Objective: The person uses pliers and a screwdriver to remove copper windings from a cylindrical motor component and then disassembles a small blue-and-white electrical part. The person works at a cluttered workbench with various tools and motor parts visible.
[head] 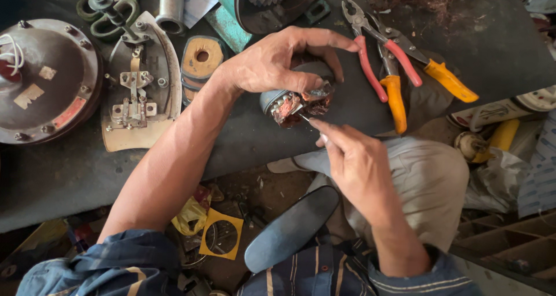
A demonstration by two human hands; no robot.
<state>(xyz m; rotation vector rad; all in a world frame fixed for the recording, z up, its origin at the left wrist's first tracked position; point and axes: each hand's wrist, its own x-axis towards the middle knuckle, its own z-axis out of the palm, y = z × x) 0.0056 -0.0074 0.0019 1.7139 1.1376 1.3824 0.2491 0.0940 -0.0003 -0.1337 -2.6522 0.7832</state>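
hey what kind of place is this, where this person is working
Most likely a small electrical motor repair workshop. The left hand grips a motor stator with copper windings, pliers lie on the dark bench, and a round metal motor cover sits nearby.

The dark, worn tabletop [69, 174] lay open along its near edge, below the left forearm, leaving a broad bare strip toward the left. Farther back the way was crowded: a round rust-brown metal cover [43, 79], a pale curved metal plate with bolted fittings [139, 87] and an orange-faced ring part [201, 58] stood side by side. To the right, red-handled pliers [370, 47] and yellow-handled pliers [417, 70] lay crossed, just beside the small copper-wound motor core [295, 99]. A bare dark patch remained beyond them at the far right.
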